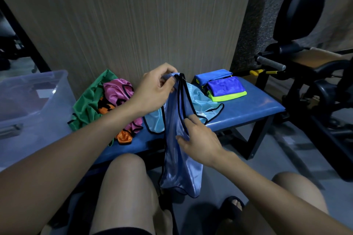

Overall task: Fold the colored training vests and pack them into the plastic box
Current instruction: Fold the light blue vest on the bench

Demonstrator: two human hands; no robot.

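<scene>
A blue bench [238, 108] stands before a cardboard wall. Over its near edge hangs a blue vest [179, 150]: left hand [154, 89] pinches its top, right hand [198, 137] grips its side. Beyond, unfolded vests [107, 101] wait left, folded ones [221, 85] right; the box [28, 105] looks unpacked.

The scene is dimly lit, with deep shadow at 9 and 3 o'clock and along the bottom. Soft sheen is seen on the satin vest [179, 139] near centre. Wide-angle bending and slight blur are noticed toward the edges.
</scene>
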